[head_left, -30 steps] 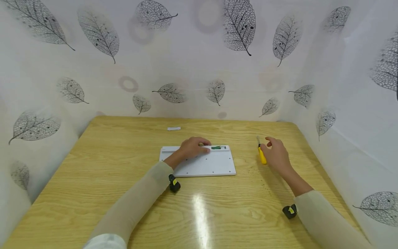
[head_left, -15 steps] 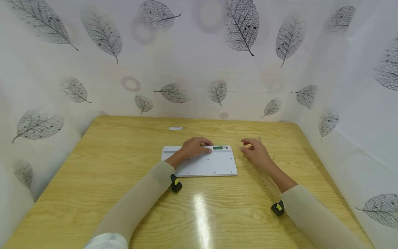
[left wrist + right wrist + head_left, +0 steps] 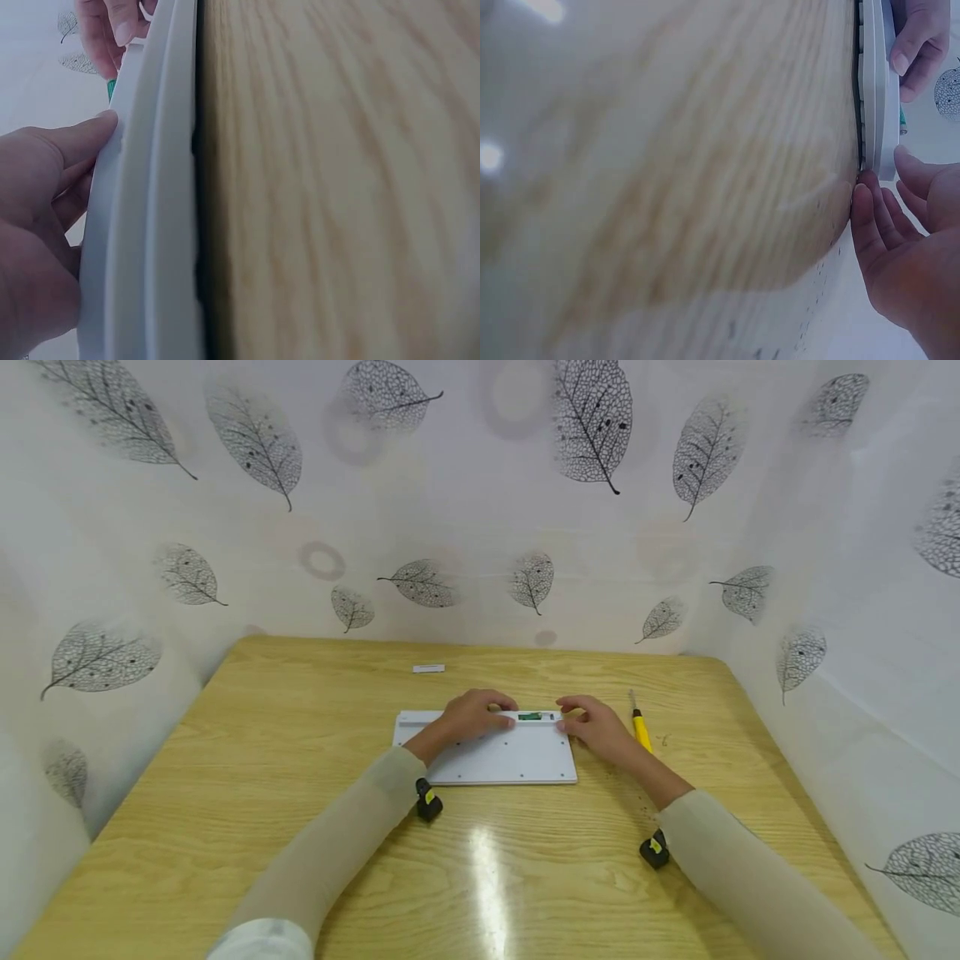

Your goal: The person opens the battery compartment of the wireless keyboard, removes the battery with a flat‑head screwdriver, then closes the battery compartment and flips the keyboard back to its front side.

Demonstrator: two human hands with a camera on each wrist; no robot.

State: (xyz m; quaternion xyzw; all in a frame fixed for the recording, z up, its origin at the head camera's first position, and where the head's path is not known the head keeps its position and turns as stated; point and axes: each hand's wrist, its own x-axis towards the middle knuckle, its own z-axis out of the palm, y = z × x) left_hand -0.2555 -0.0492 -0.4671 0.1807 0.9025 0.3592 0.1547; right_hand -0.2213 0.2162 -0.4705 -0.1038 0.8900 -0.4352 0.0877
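Note:
A white keyboard [image 3: 487,764] lies upside down on the table, its screw-dotted back facing up and its raised ridge on the far side. In that ridge an open battery slot shows a green battery [image 3: 529,717]. My left hand [image 3: 472,714] grips the ridge just left of the slot, thumb on the near side and fingers over the far edge. At the right end of the ridge, my right hand [image 3: 600,731] holds the corner between thumb and fingers. The right wrist view shows keys along the underside, with fingertips [image 3: 862,196] right at that corner.
A yellow-handled screwdriver [image 3: 642,731] lies right of the keyboard, partly behind the right forearm. A small white strip, like a battery cover [image 3: 428,668], rests near the back edge of the wooden table [image 3: 300,693]. Leaf-printed curtains [image 3: 465,510] stand behind and at both sides.
My right hand has moved left from beside the screwdriver to the keyboard's right corner and taken hold there. The left hand keeps its grip on the ridge.

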